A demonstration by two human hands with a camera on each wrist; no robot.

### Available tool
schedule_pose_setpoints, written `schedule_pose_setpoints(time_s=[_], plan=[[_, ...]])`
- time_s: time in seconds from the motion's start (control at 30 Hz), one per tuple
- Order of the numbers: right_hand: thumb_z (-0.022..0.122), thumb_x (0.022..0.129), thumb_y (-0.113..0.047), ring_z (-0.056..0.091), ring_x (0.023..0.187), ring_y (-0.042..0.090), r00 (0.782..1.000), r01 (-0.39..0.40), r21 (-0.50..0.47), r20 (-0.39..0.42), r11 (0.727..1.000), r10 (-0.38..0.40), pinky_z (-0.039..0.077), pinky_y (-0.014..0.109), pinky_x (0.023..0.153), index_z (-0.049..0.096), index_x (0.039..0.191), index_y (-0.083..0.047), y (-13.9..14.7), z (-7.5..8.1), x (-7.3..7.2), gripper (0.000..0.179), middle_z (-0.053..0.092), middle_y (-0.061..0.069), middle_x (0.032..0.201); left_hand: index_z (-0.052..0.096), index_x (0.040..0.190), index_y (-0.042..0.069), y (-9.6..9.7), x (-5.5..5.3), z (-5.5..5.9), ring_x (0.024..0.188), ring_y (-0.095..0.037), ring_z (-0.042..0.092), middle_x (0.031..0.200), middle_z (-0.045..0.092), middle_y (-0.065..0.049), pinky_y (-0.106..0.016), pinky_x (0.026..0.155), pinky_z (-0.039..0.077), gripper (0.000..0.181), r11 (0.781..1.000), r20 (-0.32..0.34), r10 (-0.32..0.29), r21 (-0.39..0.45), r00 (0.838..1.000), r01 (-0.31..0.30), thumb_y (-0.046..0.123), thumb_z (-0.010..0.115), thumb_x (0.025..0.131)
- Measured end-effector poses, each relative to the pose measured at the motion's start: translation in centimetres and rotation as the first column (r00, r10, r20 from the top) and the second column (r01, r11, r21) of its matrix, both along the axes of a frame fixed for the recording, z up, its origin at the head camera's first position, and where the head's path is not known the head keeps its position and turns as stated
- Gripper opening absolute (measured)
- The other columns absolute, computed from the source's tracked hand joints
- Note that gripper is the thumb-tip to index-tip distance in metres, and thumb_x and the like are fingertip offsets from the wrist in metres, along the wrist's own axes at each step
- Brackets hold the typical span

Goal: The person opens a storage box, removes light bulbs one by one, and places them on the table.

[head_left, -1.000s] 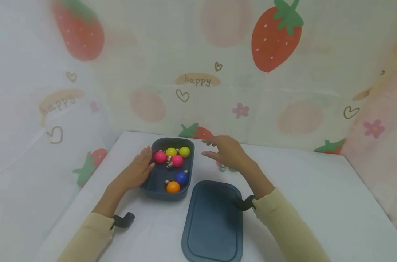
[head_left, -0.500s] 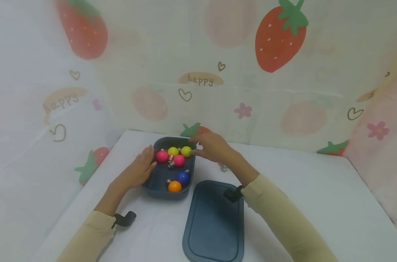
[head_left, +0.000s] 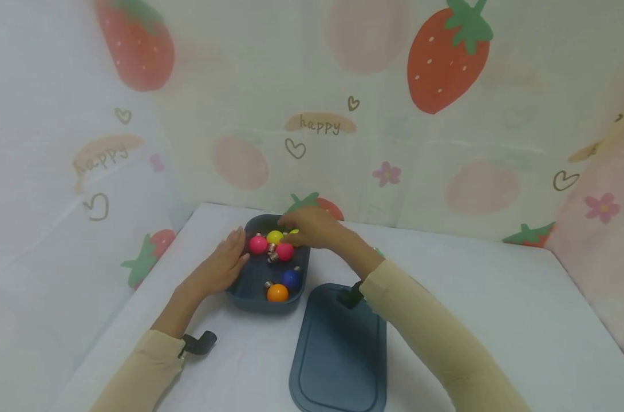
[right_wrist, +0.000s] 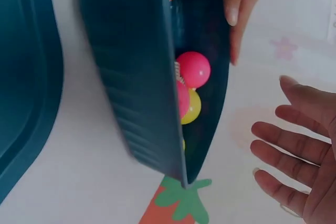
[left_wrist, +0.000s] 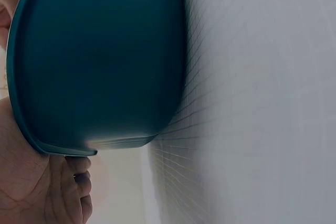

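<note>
A dark blue plastic box [head_left: 263,307] stands without its lid on the white table, with several small round light bulbs inside. Two pink bulbs [head_left: 257,245] and a yellow bulb [head_left: 275,237] lie toward its far end. A blue bulb [head_left: 291,279] and an orange bulb [head_left: 277,293] are near its front. My left hand [head_left: 218,268] rests on the left rim with fingers extended; the left wrist view shows the palm against the box wall [left_wrist: 100,61]. Above the far right of the box is my right hand [head_left: 314,228], its fingers spread and holding nothing in the right wrist view.
The matching blue lid [head_left: 343,355] lies flat in front of the box, to its right, under my right wrist. A small green thing [head_left: 378,251] peeks out behind my right forearm. A strawberry-printed cloth [head_left: 312,160] hangs behind the table.
My right hand has moved left from beside the box to over its far right part, covering part of a yellow bulb. My left hand has stayed at the rim.
</note>
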State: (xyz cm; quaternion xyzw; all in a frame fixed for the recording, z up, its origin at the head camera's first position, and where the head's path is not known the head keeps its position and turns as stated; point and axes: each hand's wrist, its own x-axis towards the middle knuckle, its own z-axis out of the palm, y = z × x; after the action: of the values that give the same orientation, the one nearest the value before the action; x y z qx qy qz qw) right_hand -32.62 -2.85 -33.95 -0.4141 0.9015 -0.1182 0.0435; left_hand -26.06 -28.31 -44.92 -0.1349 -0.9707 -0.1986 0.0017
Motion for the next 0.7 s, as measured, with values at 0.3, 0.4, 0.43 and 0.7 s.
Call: schedule_pose_setpoints(time_s=[0.3,0.4,0.43,0.7], plan=[[0.074,0.094,-0.037,0.067,0.1,0.017,0.999,-0.032,-0.028,0.009,0.999,0.032,0.056,0.03,0.092,0.069,0.131,-0.01,-2.7,-0.4,-1.2,0.046,0.074,0.004,0.113,0.011,0.16,-0.004,-0.1,-0.2,-0.5,0.155,-0.038,0.007,0.168,0.009,-0.021,-0.055,0.124,0.009,0.067,1.0,-0.011,-0.004,-0.007,1.0,0.004,0.028,0.043,0.109],[0.073,0.095,-0.038,0.067,0.098,0.016,0.999,-0.036,-0.031,0.024,0.999,0.037,0.056,0.029,0.09,0.069,0.131,-0.01,-3.5,-0.7,-1.5,0.046,0.074,0.004,0.111,0.011,0.161,-0.003,-0.1,-0.2,-0.6,0.156,-0.037,0.007,0.168,0.009,-0.02,-0.055,0.124,0.009,0.067,1.0,-0.005,-0.002,-0.011,1.0,0.002,0.028,0.042,0.11],[0.073,0.095,-0.038,0.066,0.097,0.016,0.999,-0.038,-0.037,0.031,0.999,0.039,0.056,0.028,0.09,0.069,0.131,-0.01,-3.7,-0.8,-1.5,0.046,0.074,0.004,0.111,0.011,0.16,-0.003,-0.1,-0.2,-0.5,0.155,-0.037,0.008,0.168,0.009,-0.021,-0.055,0.124,0.009,0.067,1.0,-0.004,-0.003,-0.008,1.0,0.003,0.028,0.042,0.11],[0.074,0.095,-0.031,0.066,0.094,0.015,0.993,-0.03,-0.127,0.114,0.991,0.044,0.056,0.026,0.088,0.069,0.13,-0.008,-5.1,-2.3,-2.3,0.042,0.074,0.004,0.109,0.011,0.16,-0.004,-0.1,-0.1,-0.1,0.155,-0.037,0.009,0.168,0.008,-0.021,-0.056,0.124,0.011,0.066,0.999,-0.022,-0.015,-0.031,1.0,0.015,0.028,0.041,0.11]])
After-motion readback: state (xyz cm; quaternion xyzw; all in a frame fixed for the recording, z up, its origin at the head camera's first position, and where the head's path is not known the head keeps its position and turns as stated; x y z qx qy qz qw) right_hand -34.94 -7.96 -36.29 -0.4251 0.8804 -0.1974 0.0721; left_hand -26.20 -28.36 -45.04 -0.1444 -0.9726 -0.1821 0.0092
